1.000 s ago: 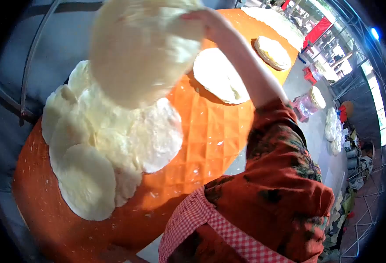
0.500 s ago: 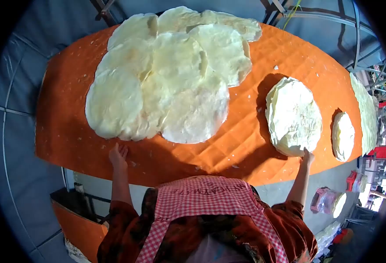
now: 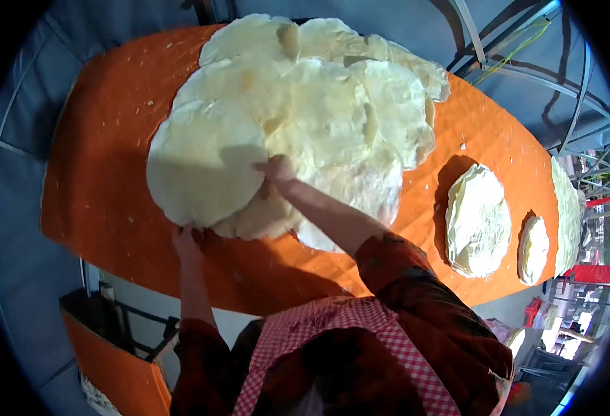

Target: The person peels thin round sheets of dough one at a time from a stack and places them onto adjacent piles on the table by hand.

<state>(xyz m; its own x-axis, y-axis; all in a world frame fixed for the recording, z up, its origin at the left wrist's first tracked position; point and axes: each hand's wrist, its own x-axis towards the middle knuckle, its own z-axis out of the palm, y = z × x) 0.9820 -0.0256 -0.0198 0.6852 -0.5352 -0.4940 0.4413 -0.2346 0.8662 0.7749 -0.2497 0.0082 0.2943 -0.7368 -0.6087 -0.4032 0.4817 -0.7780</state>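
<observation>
Thin, round, pale flatbreads (image 3: 326,104) overlap one another across the left and middle of the orange-covered table. The nearest left flatbread (image 3: 204,159) lies on top of its neighbours, with a shadow across it. My right hand (image 3: 277,168) reaches across and is closed at this flatbread's right edge. At the near edge of the same flatbread is my left hand (image 3: 189,238), closed on its rim; the fingertips are partly hidden.
A tall stack of flatbreads (image 3: 478,225) stands on the table's right side, with a smaller stack (image 3: 534,249) beyond it. Crumbs dot the orange cover (image 3: 111,159). Metal frame bars (image 3: 547,87) run behind the table. An orange-sided box (image 3: 111,353) sits below at left.
My right hand has left the tall stack and moved left to the flatbread's right edge. My left hand has come up to its near rim. The view has turned slightly.
</observation>
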